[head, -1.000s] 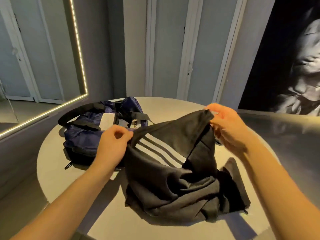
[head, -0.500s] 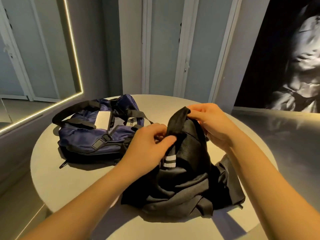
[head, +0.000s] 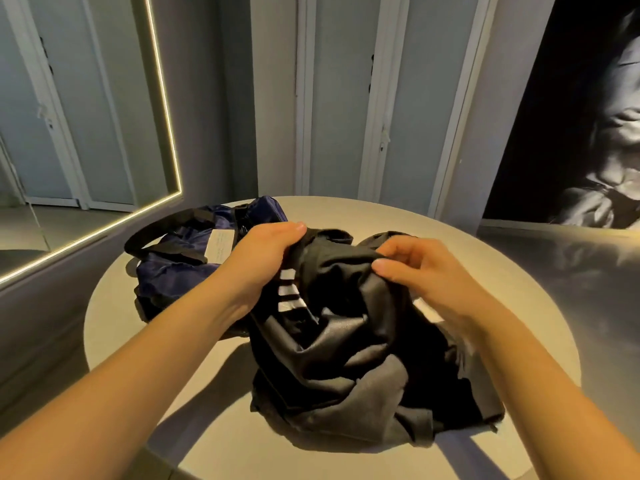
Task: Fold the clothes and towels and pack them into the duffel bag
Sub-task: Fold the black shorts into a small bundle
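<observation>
- Head view: the left grip [head: 265, 259] is clenched round a bunched upper edge of the black garment [head: 346, 344], just above its white stripes.
- The right grip [head: 427, 271] pinches the same cloth close beside it, fingers curled.
- The rest of the garment lies crumpled on the round surface [head: 512, 306].
- The navy duffel bag [head: 173, 271] lies on the surface, just left of the garment.

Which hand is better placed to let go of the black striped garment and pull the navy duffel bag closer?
Probably left. The left hand grips the crumpled black white-striped garment right beside the navy blue fabric duffel bag; the right hand pinches it on the far side, garment in between.
</observation>
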`<state>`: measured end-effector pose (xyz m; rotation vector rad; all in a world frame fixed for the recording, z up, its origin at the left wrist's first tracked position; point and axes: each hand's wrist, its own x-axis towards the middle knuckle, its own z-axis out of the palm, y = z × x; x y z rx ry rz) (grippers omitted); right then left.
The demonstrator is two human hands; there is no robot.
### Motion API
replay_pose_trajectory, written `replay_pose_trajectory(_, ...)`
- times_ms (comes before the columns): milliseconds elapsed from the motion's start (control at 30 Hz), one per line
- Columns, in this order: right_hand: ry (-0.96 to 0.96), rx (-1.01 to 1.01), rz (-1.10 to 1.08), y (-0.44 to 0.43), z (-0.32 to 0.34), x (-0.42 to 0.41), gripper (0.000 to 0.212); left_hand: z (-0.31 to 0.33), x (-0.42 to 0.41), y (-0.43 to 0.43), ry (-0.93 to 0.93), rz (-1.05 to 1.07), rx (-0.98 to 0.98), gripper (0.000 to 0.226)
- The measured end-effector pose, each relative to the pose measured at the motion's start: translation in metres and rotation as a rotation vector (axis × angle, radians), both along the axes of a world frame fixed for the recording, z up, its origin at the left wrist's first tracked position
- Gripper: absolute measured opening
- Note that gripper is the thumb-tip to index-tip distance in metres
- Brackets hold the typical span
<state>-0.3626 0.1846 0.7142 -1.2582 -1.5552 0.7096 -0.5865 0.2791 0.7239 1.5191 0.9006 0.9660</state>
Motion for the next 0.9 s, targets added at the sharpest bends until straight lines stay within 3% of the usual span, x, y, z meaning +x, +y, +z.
replay_pose_trajectory(100, 0.186, 0.057, 0.047, -0.002, 0.026, 0.026, 0.015, 0.015, -0.009, 0.015, -0.099, 0.035, -0.042, 0.023)
replay_pose_trajectory(167, 0.250, 0.057, -0.024, 0.005, 0.034, 0.047, 0.016, 0.028, -0.018, 0.030, -0.029, 0.017, -0.072, 0.021)
replay_pose_trajectory(233, 0.183, -0.011, -0.173, 0.018, 0.031, 0.055, 0.012, 0.034, -0.021, 0.051, 0.068, -0.020, -0.165, 0.031)
replay_pose_trajectory(300, 0.068, -0.133, -0.367, 0.037, 0.019, 0.050, 0.025, 0.032, -0.018, 0.066, 0.168, -0.087, -0.240, 0.055)
replay_pose_trajectory(367, 0.036, -0.234, -0.506, 0.049, 0.005, 0.043, 0.034, 0.020, -0.019, 0.078, 0.373, -0.215, -0.235, 0.059)
replay_pose_trajectory(433, 0.073, -0.274, -0.580, 0.053, -0.008, 0.045, 0.025, 0.008, -0.025, 0.081, 0.678, -0.399, -0.139, 0.047)
replay_pose_trajectory(533, 0.084, -0.203, -0.542, 0.037, -0.012, 0.048, 0.023, -0.002, -0.044, 0.086, 0.939, -0.392, 0.090, 0.023)
replay_pose_trajectory(600, 0.116, -0.145, -0.434, 0.024, -0.012, 0.050, 0.026, 0.000, -0.059, 0.089, 0.852, -0.308, 0.134, 0.006)
replay_pose_trajectory(667, 0.181, -0.118, -0.340, 0.018, -0.012, 0.051, 0.028, 0.007, -0.069, 0.086, 0.649, -0.269, 0.147, 0.011)
replay_pose_trajectory(833, 0.497, -0.088, -0.560, 0.033, -0.011, 0.057, 0.024, 0.023, -0.071, 0.058, 0.040, -0.182, 0.165, 0.017)
replay_pose_trajectory(900, 0.524, -0.061, -0.444, 0.030, -0.013, 0.061, 0.021, 0.029, -0.068, 0.046, -0.114, -0.226, 0.085, 0.020)
